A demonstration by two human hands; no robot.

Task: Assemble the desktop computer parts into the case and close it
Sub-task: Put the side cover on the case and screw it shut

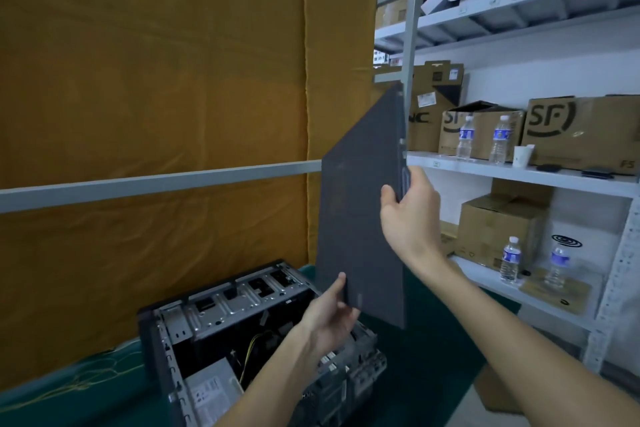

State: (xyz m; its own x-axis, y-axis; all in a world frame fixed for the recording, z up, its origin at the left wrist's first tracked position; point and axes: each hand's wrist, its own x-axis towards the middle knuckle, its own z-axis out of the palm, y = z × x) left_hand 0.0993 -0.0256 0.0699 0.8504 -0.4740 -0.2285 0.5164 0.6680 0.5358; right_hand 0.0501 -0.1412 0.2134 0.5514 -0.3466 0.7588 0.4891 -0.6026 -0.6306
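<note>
We hold the dark side panel [360, 204] up on edge, tilted, above the open computer case [221, 333] lying on the green surface [429, 340]. Our left hand [329, 315] pinches its lower corner, thumb on the near face, fingers curled behind. Our right hand [410, 215] grips the right edge higher up, thumb in front, fingers wrapped around the back. Metal shelves [519, 173] with boxes stand to the right.

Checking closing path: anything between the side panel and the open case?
Nothing visible. Side panel, held by left hand and right hand, hangs above the open computer case; only the left hand sits between them.
</note>
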